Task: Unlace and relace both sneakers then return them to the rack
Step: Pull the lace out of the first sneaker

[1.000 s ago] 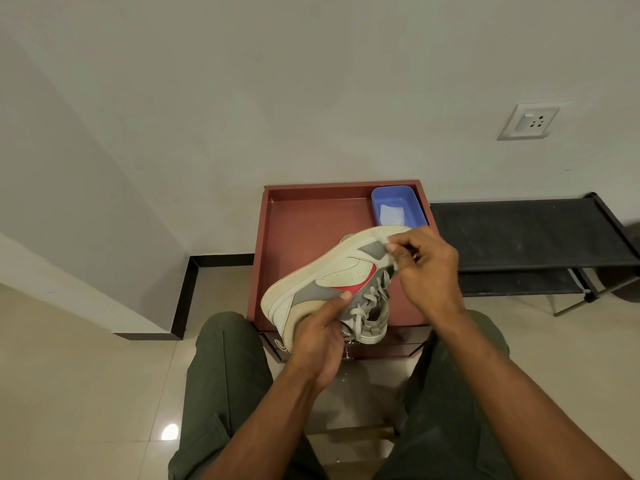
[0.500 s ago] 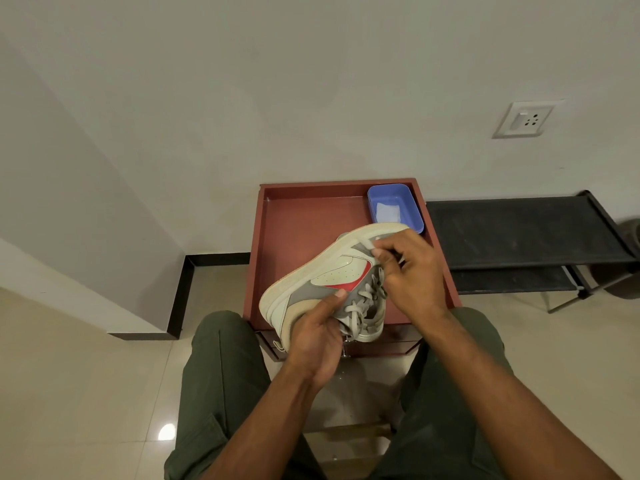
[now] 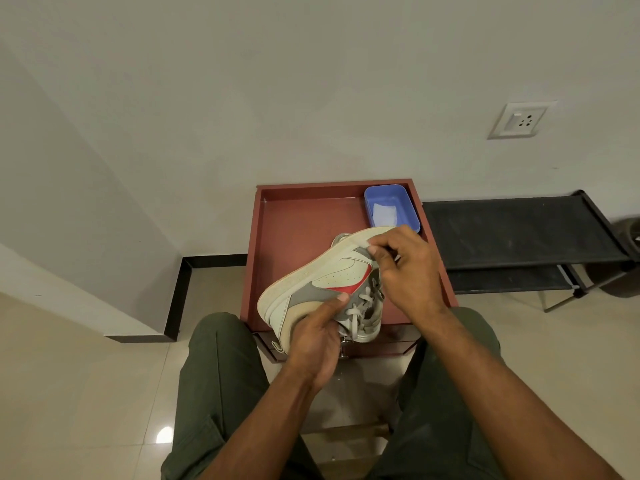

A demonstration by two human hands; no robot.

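— Where was the sneaker (image 3: 322, 282)?

— Held up between both hands, tipped on its side over the red-brown tray table (image 3: 294, 230), sole turned away from the person. The left hand (image 3: 317, 339) gripped its heel end from below, thumb laid across the grey side panel next to the red mark.

— And the right hand (image 3: 407, 268)?

— Curled at the toe end, fingertips pinching something small near the front eyelets, most likely a strand of the lace (image 3: 360, 306), though the pinch was too small to make out for certain. The laced part ran between the two hands, loose loops hanging just right of the left thumb.

— Anything beyond the right hand?

— A blue tub (image 3: 391, 209) sat just past its knuckles in the tray's far corner. Further off to that hand's outer side stood the black rack (image 3: 519, 230), and a wall socket (image 3: 517, 120) above it.
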